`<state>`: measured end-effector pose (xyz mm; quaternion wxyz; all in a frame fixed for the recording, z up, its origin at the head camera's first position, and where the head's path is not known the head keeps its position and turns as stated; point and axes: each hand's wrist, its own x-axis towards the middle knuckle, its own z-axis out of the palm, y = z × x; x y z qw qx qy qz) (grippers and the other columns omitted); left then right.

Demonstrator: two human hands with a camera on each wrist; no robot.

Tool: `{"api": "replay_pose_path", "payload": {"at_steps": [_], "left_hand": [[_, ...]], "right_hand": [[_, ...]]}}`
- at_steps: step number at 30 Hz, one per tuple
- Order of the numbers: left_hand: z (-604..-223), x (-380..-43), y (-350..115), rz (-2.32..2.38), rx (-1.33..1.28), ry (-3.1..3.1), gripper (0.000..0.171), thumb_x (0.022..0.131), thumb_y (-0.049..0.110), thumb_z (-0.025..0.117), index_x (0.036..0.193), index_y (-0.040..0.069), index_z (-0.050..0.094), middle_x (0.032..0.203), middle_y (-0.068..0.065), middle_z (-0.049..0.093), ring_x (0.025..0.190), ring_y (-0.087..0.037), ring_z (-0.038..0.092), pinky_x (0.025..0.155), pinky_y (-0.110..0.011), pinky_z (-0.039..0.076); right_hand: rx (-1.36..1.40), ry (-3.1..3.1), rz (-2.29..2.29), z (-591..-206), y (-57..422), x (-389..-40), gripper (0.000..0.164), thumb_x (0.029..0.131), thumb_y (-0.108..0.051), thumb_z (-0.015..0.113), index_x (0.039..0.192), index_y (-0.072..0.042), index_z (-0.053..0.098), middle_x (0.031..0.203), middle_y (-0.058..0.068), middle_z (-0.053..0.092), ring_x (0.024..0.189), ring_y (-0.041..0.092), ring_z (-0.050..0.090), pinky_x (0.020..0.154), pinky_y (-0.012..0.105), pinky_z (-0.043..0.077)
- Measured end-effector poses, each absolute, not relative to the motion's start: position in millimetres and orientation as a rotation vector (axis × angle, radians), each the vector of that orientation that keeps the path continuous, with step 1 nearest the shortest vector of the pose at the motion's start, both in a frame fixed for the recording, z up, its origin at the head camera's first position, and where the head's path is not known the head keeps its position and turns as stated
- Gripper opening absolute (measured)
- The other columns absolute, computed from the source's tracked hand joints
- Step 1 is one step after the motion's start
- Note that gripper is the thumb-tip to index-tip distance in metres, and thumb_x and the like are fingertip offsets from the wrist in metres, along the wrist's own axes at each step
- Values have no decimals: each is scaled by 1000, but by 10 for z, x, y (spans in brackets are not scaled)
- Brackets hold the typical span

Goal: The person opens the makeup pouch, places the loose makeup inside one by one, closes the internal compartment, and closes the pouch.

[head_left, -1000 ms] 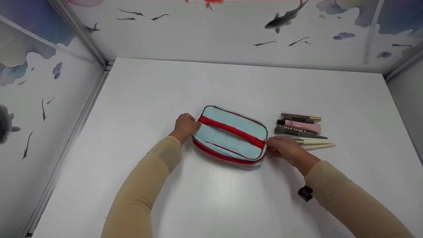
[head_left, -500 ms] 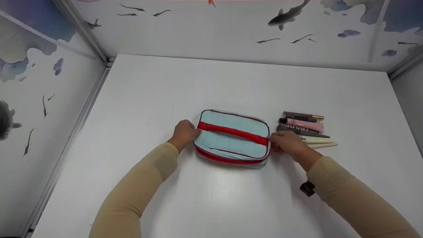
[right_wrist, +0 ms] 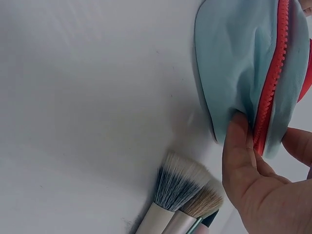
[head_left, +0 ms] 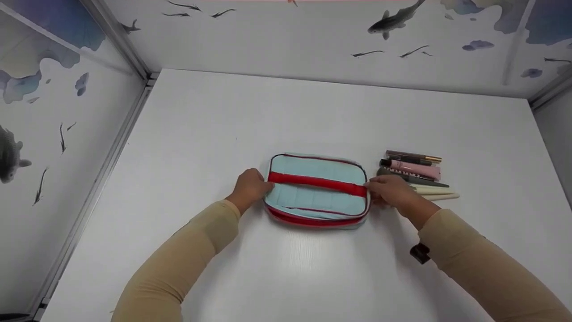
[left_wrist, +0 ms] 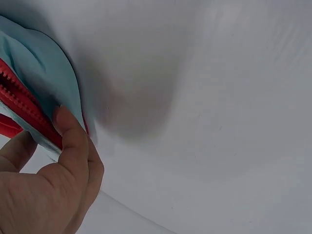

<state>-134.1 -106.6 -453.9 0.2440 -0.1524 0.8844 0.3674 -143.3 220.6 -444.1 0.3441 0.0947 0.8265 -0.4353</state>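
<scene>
A light blue cosmetic bag (head_left: 319, 203) with a red strap across its top lies on the white table, between both hands. My left hand (head_left: 250, 188) pinches its left end, thumb on top by the strap's end and fingers against the side. In the left wrist view, two rows of red zipper teeth (left_wrist: 22, 102) stand apart next to the fingers. My right hand (head_left: 393, 192) pinches the opposite end the same way. The right wrist view shows the red zipper (right_wrist: 274, 73) running between its thumb and fingers.
Right of the bag lie makeup items: a pink tube (head_left: 415, 169), a dark green brush (head_left: 426, 180), slim brown and black tubes (head_left: 409, 155), and pale-handled brushes (head_left: 438, 191) partly behind the right hand. Panels painted with fish (head_left: 393, 20) stand behind and to the left.
The bag has turned counterclockwise in the head view and now lies straighter, its left end nearer the body. Both hands have kept their hold on its ends. The makeup items stay put.
</scene>
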Motion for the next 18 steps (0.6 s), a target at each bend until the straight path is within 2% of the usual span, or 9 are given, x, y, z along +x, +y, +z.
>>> {"api": "replay_pose_path", "payload": {"at_steps": [7, 18], "left_hand": [[-4535, -1265, -1062, 1007, -389, 2443, 24, 92, 19, 61, 104, -1, 54, 95, -10, 55, 87, -21, 50, 78, -32, 48], [-4586, -1254, -1063, 1025, -350, 2471, 21, 91, 18, 59, 99, 0, 53, 88, -8, 53, 83, -20, 49, 71, -30, 45]], "right_hand": [[221, 2139, -1139, -4434, 2234, -1399, 47, 100, -26, 50, 135, 5, 49, 123, 18, 60, 101, 21, 58, 93, 34, 51], [225, 2166, -1167, -4459, 2248, -1371, 48, 100, -24, 49, 136, 7, 47, 126, 21, 58, 102, 20, 59, 91, 33, 52]]}}
